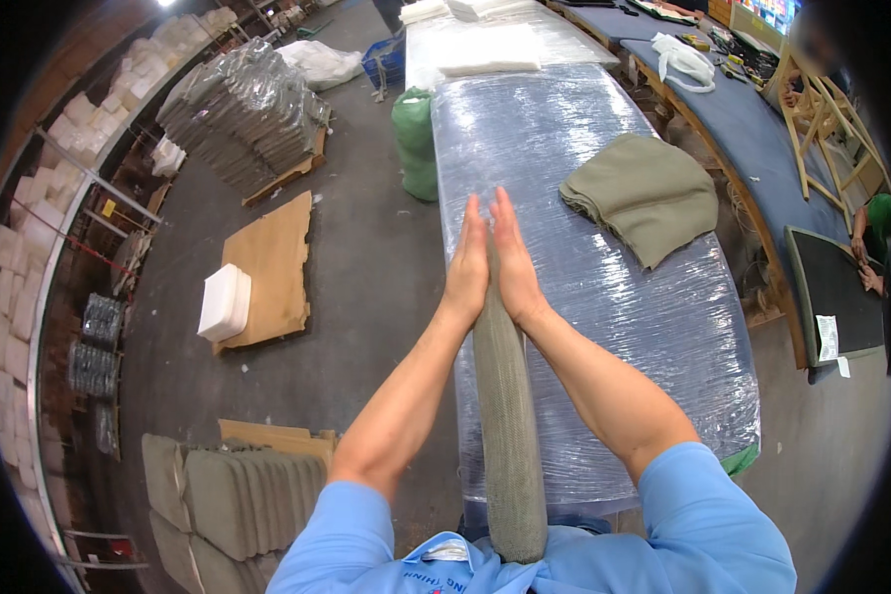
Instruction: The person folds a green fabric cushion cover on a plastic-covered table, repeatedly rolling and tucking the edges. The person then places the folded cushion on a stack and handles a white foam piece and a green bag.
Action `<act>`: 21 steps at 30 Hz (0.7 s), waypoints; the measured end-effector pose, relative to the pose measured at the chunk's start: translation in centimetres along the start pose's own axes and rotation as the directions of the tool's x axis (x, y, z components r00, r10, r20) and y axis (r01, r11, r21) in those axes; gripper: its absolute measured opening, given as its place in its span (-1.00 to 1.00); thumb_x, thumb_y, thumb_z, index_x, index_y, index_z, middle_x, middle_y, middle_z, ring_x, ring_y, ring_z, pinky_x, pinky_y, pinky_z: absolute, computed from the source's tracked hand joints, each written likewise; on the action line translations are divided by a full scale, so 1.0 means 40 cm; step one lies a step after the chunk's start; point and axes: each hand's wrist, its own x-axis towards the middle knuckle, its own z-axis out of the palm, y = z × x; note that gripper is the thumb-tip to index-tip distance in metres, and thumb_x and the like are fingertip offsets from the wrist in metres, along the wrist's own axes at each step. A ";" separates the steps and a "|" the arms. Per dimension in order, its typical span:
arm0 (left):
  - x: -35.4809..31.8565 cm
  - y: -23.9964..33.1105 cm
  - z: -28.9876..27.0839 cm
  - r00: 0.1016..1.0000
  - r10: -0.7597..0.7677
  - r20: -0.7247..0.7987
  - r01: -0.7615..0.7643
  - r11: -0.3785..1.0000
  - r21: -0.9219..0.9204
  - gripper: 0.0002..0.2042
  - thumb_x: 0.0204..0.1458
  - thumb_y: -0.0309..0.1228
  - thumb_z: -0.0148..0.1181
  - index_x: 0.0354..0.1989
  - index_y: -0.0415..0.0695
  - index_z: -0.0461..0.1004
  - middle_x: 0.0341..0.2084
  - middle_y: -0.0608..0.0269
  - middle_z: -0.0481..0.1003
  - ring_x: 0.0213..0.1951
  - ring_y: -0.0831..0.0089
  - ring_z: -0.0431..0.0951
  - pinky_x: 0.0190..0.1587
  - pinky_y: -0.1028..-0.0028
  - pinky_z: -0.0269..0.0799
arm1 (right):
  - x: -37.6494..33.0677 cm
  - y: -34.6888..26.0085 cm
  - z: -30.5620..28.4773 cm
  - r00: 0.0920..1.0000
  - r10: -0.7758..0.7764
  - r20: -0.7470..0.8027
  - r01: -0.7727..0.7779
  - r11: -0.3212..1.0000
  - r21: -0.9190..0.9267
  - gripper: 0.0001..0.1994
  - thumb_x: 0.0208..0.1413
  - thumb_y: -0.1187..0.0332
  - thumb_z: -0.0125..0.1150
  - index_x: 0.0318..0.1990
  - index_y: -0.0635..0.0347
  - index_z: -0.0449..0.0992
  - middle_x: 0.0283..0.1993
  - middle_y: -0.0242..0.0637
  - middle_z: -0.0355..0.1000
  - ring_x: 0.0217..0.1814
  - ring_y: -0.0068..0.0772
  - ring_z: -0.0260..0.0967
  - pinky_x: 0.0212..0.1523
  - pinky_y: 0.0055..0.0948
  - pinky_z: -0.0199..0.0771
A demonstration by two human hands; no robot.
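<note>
Olive cushion (pixel 510 426): stood on edge between both palms, near end against the shirt front, over the near part of the table.
Left hand (pixel 470 262): lay flat along the left face, fingers straight and seemingly pressed together; lower ones hidden, so impossible to tell.
Right hand (pixel 515 272): mirrored this on the right face, fingertips close to the opposite ones.
Tipping: could have come from uneven palm pressure, without fingers visibly hooked around an edge.
Slipping: could have followed from too light a squeeze; creasing, from too hard a one.
Wrapped table (pixel 653 346): shone under clear, wrinkled film, probably slick and poor at holding a cushion edge.
Folded olive fabric (pixel 648 193): lay to the right, perhaps liable to a knock from a toppling cushion.
Far end: bore white sheets (pixel 490 49), just beyond a green sack (pixel 416 148) beside the left edge.
Floor (pixel 366 297): carried cardboard (pixel 282 257) under white blocks (pixel 226 300), a film-wrapped stack (pixel 252 114), and more cushions (pixel 228 505) at lower left.
Blue bench (pixel 728 134): ran along the right, near a co-worker's hands (pixel 869 280) at a dark panel (pixel 843 312).
</note>
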 end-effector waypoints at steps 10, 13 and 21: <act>0.007 -0.033 -0.007 0.991 -0.070 -0.118 0.060 0.995 -0.081 -0.19 0.41 0.27 -0.47 0.60 -0.12 -0.06 0.56 0.01 -0.01 0.52 0.18 0.03 0.52 0.27 -0.07 | 0.012 0.173 -0.060 0.993 0.003 -0.117 -0.023 0.984 -0.176 -0.28 0.49 -0.16 -0.24 0.58 0.15 0.02 0.63 -0.04 0.00 0.64 -0.07 0.01 0.58 -0.24 -0.04; -0.007 -0.043 -0.039 0.982 -0.122 -0.142 0.106 0.987 -0.118 -0.17 0.41 0.29 -0.48 0.60 -0.13 -0.04 0.55 0.02 0.03 0.50 0.19 0.09 0.51 0.29 -0.02 | -0.001 0.159 -0.036 0.981 -0.022 -0.195 -0.025 0.972 -0.235 -0.39 0.49 -0.14 -0.20 0.41 0.14 0.31 0.39 -0.02 0.34 0.43 -0.03 0.28 0.40 -0.22 0.21; -0.001 -0.056 -0.035 0.972 -0.224 -0.077 0.211 0.967 -0.141 -0.13 0.38 0.34 -0.47 0.60 -0.13 0.00 0.49 0.06 0.18 0.25 0.28 0.44 0.32 0.36 0.29 | 0.003 0.191 -0.069 0.927 -0.033 -0.372 -0.119 0.917 -0.380 -0.51 0.47 -0.02 -0.15 -0.23 0.23 0.52 -0.30 -0.03 0.51 -0.18 0.00 0.49 -0.10 -0.10 0.40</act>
